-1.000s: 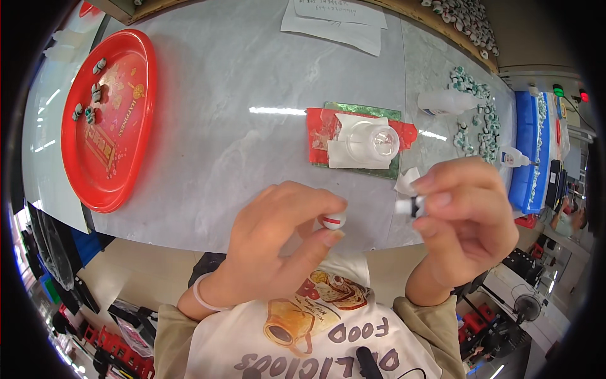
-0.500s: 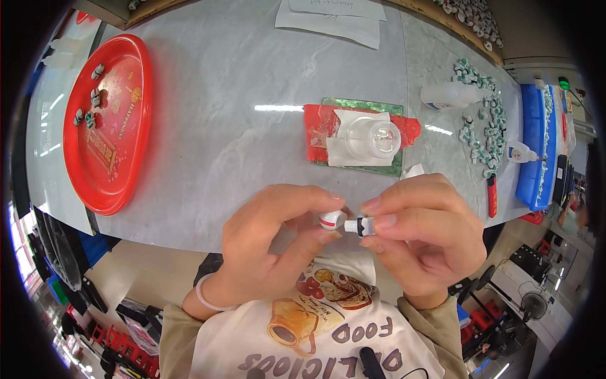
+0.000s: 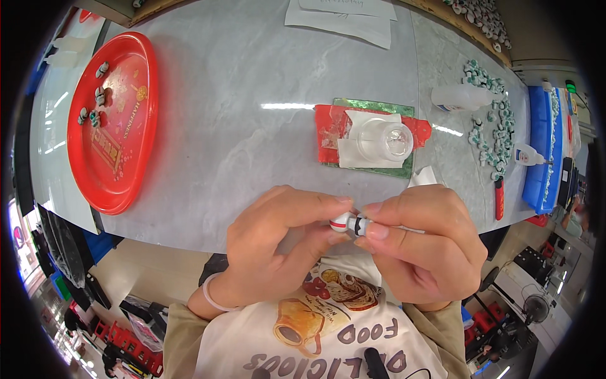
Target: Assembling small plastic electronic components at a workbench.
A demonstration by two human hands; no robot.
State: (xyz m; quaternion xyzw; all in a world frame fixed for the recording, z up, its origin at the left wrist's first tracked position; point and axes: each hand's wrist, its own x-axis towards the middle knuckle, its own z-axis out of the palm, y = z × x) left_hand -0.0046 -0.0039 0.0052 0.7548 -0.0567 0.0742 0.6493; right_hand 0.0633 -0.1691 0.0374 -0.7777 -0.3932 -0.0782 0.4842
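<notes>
A small, rounded white piece with a red stripe [image 3: 339,223] is sitting just below the centre of the frame, above the tabletop [image 3: 214,151], and a small white piece with a black band [image 3: 362,225] is meeting it end to end; whether it is fully seated, the fingers are hiding. The left hand [image 3: 268,234] is pinching the striped piece between thumb and index finger, and the right hand [image 3: 435,240] is gripping the banded piece between thumb and fingertips, its other fingers curling under.

The step in hand appears to be the fitting of one piece against the other. The next move seems to be calling for a steady pinch on both sides, with the two ends lining up straight.

Beyond the hands, right of centre, a clear plastic cup [image 3: 386,140] is standing on white paper over a red sheet [image 3: 328,126] and a green board [image 3: 379,105]. Toward the upper right, many small green-and-white pieces [image 3: 503,126] are lying beside a white bottle [image 3: 461,98], with a blue bin [image 3: 540,126] flanking them. At the upper left, a red oval tray [image 3: 148,82] is holding four small pieces.
</notes>
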